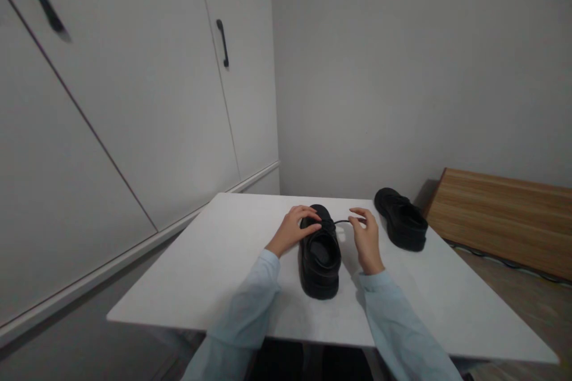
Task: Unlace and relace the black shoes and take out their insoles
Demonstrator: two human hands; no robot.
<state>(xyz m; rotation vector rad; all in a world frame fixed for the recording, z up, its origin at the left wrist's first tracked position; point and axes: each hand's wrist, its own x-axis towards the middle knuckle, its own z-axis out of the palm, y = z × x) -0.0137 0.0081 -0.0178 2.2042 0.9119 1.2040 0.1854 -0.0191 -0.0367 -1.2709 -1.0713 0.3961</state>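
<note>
A black lace-up shoe [320, 268] rests on the white table in front of me, toe pointing away and heel toward me. My left hand [298, 226] grips its upper from the left side, with the thumb and fingers over the lacing area; whether a lace lies under the fingertips is hidden. From the right side of the lacing a thin black shoelace [342, 221] runs outward. Its end is pinched between the thumb and fingers of my right hand [365, 235], which is held just to the right of the shoe.
Another black shoe [404, 223] lies near the right rear edge of the white table [214, 274]. Beyond that edge is a wood-grain board [500, 214]. White cabinet doors [134, 71] with black handles stand at left, and a plain wall [402, 71] rises behind.
</note>
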